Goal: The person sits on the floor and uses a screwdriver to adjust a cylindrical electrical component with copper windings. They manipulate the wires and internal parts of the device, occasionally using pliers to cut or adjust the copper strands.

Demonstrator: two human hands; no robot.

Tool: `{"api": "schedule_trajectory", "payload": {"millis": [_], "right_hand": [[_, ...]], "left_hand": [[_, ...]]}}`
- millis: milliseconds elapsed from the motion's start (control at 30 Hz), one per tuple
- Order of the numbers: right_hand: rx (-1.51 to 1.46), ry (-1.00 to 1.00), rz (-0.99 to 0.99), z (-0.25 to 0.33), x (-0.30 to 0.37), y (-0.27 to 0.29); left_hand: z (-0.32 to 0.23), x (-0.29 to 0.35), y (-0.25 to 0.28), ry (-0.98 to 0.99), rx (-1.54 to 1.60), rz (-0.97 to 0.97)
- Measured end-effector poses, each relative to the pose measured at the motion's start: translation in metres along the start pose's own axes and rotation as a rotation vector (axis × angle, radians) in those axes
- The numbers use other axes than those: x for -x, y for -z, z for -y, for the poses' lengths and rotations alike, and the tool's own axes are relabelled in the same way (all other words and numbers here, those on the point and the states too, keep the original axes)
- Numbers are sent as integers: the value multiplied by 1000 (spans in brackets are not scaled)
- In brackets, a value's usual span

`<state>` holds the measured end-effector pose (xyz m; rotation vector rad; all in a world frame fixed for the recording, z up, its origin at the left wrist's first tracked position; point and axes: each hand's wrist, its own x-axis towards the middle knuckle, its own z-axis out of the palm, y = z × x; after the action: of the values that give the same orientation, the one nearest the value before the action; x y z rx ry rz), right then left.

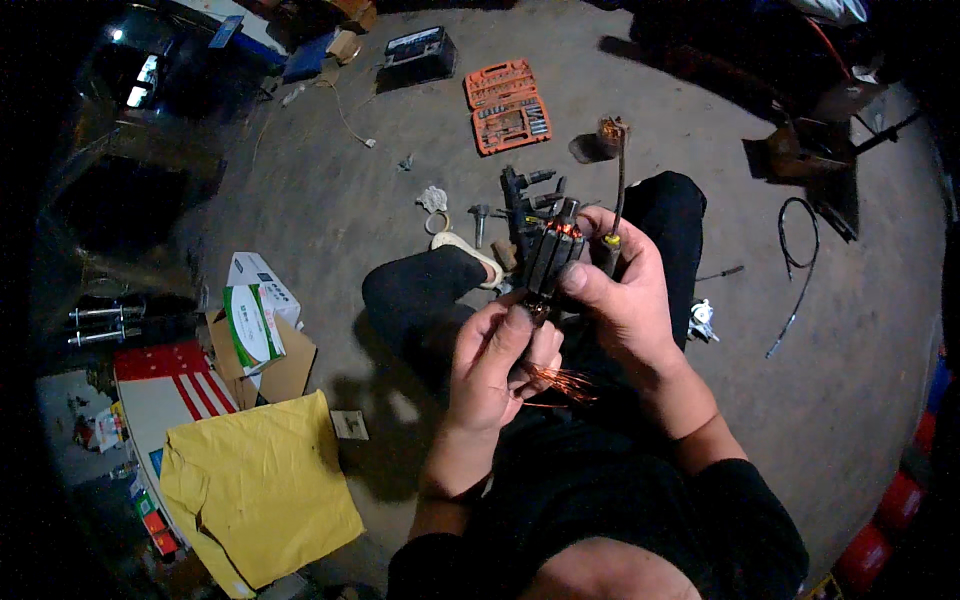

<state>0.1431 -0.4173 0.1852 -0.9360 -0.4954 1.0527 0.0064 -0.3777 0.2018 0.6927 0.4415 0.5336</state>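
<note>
In front of my chest I hold a motor armature [548, 262], a dark slotted core with copper winding at its upper end. My left hand [490, 352] is closed round its lower end. A loose bundle of thin copper wires [562, 382] sticks out by that hand's fingers; whether the hand also grips it I cannot tell. My right hand [632, 298] presses its thumb on the armature's side. That same hand also keeps a screwdriver [613, 243], with a dark, yellow-ringed handle and its shaft pointing up. Its tip overlaps a copper-coloured clump [612, 130] in view.
Dark hand tools [520, 205] lie beyond my knees, near a tape roll [437, 222]. Farther off are an orange socket set [508, 108] and a black battery-like box [417, 55]. Yellow cloth [265, 490] and cartons [262, 290] are left; a black cable [800, 250] lies right.
</note>
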Motion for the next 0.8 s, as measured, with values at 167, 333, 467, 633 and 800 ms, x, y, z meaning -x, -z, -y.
{"api": "schedule_trajectory", "payload": {"millis": [167,333,467,633,800], "right_hand": [[-116,-119,-15,-6,-6,-2],[-245,-252,96,-8,-14,3],[-294,-360,136,-12,-17,6],[-325,-403,189,-17,-19,12],[10,-170,-62,-32,-11,16]], "left_hand": [[-8,1,-10,86,49,-109],[-15,-2,-16,165,10,-171],[-15,-3,-14,166,113,-138],[-14,-4,-18,162,141,-167],[-16,-5,-17,197,125,-218]]}}
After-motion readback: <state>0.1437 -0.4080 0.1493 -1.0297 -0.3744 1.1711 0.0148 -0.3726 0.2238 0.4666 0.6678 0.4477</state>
